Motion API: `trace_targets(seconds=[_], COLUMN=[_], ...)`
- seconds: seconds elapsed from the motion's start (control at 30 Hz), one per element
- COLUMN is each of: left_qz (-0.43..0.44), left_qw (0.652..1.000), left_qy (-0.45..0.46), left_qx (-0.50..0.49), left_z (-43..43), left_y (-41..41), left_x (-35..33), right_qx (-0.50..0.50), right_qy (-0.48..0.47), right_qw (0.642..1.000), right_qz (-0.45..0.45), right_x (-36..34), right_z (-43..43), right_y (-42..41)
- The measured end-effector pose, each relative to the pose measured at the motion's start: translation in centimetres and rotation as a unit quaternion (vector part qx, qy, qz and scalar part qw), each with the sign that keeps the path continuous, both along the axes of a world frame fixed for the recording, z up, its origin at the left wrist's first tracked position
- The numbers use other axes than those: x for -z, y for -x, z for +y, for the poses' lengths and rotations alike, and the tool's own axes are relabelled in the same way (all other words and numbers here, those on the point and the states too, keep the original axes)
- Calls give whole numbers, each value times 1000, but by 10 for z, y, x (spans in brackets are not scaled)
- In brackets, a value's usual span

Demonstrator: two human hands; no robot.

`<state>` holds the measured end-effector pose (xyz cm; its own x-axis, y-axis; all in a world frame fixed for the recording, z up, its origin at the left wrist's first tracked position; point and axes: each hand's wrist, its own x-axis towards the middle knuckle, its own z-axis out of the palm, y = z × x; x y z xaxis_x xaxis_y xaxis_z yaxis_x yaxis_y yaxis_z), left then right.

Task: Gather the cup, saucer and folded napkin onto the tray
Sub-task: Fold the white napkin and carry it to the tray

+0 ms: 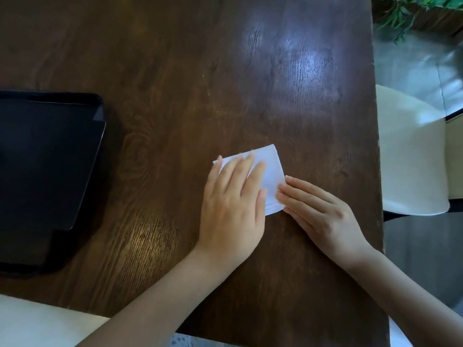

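Observation:
A white folded napkin (pixel 269 174) lies flat on the dark wooden table (pixel 175 96), right of centre. My left hand (pixel 231 206) rests flat on its left half, fingers spread and pointing away. My right hand (pixel 318 211) lies flat beside it, fingertips touching the napkin's near right edge. Neither hand grips it. A black tray (pixel 99 146) sits at the table's left edge, partly out of frame, with nothing visible on it. No cup or saucer is in view.
The table's right edge (pixel 377 146) runs close to my right hand. A white chair seat (pixel 411 156) stands beyond that edge. Green leaves (pixel 411 8) show at the top right. Another pale seat (pixel 37 321) is at the bottom left.

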<state>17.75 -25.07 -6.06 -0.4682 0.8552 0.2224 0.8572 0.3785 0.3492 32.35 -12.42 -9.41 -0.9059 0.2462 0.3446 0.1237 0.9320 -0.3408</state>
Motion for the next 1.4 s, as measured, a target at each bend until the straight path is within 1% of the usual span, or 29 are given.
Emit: trace_targets(seconds=[0.07,0.1,0.17,0.23,0.3,0.33,0.37,0.4,0.47,0.5,0.57,0.73,0.9,1.07,1.23,1.4], left_qz=[10,6,0,0,5,7,6,4,3,1,-3,-5,-6,-19,-13,-16], left_qw=[992,986,981,982,982,982,981,981,981,982,984,986,985,987,985,983], left_qy=[123,160,184,184,182,183,186,190,189,183,170,163,168,152,164,173], left_qx=[-36,-51,-58,-53,-51,-49,-49,-49,-50,-51,-53,-46,-43,-54,-54,-57], left_z=[15,16,15,15,17,18,17,17,16,17,17,13,8,6,5,-1], left_y=[2,4,5,4,4,4,4,4,3,3,3,8,11,13,13,17], left_x=[7,14,28,30,29,29,29,30,31,31,31,32,32,31,30,29], right_qx=[8,15,47,97,133,130,110,80,32,21,15,23,68,112,168,177], right_qy=[0,9,66,148,168,158,140,120,82,65,31,-39,-43,-18,8,25], right_qw=[1000,1000,997,984,976,979,983,986,977,972,968,964,963,962,960,959], right_qz=[-2,-7,-5,24,37,13,-32,-89,-193,-227,-250,-261,-259,-247,-226,-222], right_x=[-2,-3,-9,-20,-31,-36,-39,-39,-32,-27,-19,-14,-14,-11,-6,-2], right_z=[-3,-4,-5,-3,1,5,8,9,13,14,17,16,10,3,-3,-1], right_y=[1,1,1,10,32,47,61,73,85,85,80,78,77,78,80,80])
